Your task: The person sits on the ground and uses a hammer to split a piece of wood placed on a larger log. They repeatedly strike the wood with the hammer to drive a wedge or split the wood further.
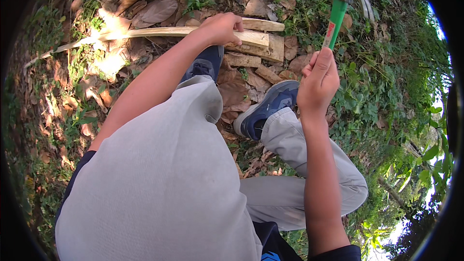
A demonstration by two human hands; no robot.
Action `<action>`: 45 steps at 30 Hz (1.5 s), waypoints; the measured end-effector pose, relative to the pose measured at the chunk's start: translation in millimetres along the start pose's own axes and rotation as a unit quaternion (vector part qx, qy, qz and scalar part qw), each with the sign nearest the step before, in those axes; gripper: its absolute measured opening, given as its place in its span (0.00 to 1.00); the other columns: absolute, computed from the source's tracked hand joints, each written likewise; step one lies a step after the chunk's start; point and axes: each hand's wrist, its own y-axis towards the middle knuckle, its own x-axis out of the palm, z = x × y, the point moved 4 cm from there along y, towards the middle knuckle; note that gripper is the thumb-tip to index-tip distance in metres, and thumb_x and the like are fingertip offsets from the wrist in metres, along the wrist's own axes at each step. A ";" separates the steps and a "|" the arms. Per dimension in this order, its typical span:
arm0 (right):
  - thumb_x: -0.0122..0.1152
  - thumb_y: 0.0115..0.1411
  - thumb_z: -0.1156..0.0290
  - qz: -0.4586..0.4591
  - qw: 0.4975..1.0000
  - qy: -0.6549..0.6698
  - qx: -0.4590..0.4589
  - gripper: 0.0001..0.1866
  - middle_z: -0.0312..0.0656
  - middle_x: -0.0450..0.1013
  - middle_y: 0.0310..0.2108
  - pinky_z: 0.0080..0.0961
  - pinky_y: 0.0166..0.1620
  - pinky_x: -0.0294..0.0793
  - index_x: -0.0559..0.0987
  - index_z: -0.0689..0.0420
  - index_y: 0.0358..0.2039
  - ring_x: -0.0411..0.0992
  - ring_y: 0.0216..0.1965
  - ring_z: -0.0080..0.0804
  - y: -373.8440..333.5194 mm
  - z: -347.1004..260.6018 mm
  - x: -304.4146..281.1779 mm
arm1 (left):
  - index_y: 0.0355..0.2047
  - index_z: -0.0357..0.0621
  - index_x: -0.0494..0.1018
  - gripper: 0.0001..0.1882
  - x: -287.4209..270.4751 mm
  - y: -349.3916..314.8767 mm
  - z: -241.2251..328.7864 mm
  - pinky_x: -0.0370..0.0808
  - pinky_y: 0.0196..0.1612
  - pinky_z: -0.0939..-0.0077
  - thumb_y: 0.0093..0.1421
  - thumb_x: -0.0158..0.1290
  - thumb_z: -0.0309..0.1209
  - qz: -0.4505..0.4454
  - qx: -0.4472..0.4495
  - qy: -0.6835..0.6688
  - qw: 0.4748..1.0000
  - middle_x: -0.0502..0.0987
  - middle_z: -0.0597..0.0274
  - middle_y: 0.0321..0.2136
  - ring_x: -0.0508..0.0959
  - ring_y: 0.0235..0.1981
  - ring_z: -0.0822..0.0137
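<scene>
My right hand [319, 79] is closed around the green handle of a claw hammer [337, 19], raised with its metal head at the top right. My left hand [222, 30] is closed over a long pale wooden strip [159, 32] near its right end. From there the strip runs far to the left, bending along the ground. Under and beside that end lie a flat wooden board [276, 48] and another thin piece of wood [263, 24]. The hammer head is up and to the right of the wood, apart from it. Part of the strip is hidden beneath my left hand.
Below the board lie short wood offcuts [244, 61] among dry brown leaves [157, 13]. My blue shoes [270, 108] are close to the wood. Green plants [367, 82] cover the ground on the right, and a bright sun patch [108, 48] falls on the left.
</scene>
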 end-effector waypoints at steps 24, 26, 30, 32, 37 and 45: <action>0.41 0.76 0.47 -0.198 0.900 -0.368 0.120 0.32 0.65 0.77 0.31 0.56 0.42 0.72 0.80 0.65 0.37 0.77 0.38 0.66 -22.6 83.9 13.0 | 0.44 0.48 0.80 0.24 -2.6 -0.9 3.3 0.73 0.58 0.59 0.49 0.72 0.41 -0.007 -0.008 -0.002 1.000 0.81 0.57 0.49 0.78 0.56 0.53; 0.40 0.76 0.45 -0.209 0.911 -0.315 0.163 0.34 0.69 0.77 0.37 0.61 0.48 0.71 0.81 0.65 0.38 0.74 0.45 0.72 -14.7 72.4 12.5 | 0.44 0.48 0.80 0.24 -3.8 -2.7 0.9 0.73 0.58 0.59 0.49 0.72 0.41 -0.008 -0.014 -0.005 1.000 0.81 0.57 0.49 0.78 0.56 0.53; 0.42 0.76 0.46 -0.155 0.941 -0.278 0.111 0.34 0.63 0.77 0.29 0.57 0.39 0.69 0.78 0.66 0.30 0.75 0.36 0.68 1.7 32.9 3.8 | 0.45 0.49 0.80 0.24 -3.7 -2.4 1.4 0.74 0.57 0.59 0.50 0.72 0.40 -0.010 -0.013 -0.006 1.000 0.82 0.58 0.49 0.78 0.55 0.52; 0.43 0.77 0.49 -0.099 0.969 -0.221 0.051 0.31 0.56 0.73 0.22 0.50 0.31 0.66 0.75 0.64 0.28 0.71 0.25 0.61 8.4 18.1 0.6 | 0.45 0.48 0.80 0.24 -3.2 -1.9 0.2 0.74 0.57 0.59 0.50 0.72 0.40 -0.007 -0.010 -0.008 1.000 0.82 0.58 0.49 0.79 0.55 0.53; 0.42 0.77 0.50 -0.069 0.984 -0.166 0.016 0.29 0.52 0.72 0.19 0.44 0.28 0.66 0.75 0.64 0.30 0.70 0.22 0.57 -3.1 26.3 6.9 | 0.47 0.48 0.80 0.25 0.9 1.7 -2.6 0.74 0.58 0.61 0.49 0.73 0.40 0.014 0.004 -0.015 1.000 0.82 0.59 0.48 0.79 0.55 0.55; 0.42 0.76 0.46 -0.188 0.942 -0.228 0.158 0.33 0.63 0.75 0.28 0.54 0.39 0.70 0.78 0.67 0.34 0.74 0.34 0.67 -21.1 70.7 30.4 | 0.49 0.48 0.82 0.27 -0.9 0.7 -2.2 0.75 0.58 0.62 0.49 0.73 0.40 -0.005 -0.014 0.001 1.000 0.83 0.58 0.49 0.79 0.55 0.55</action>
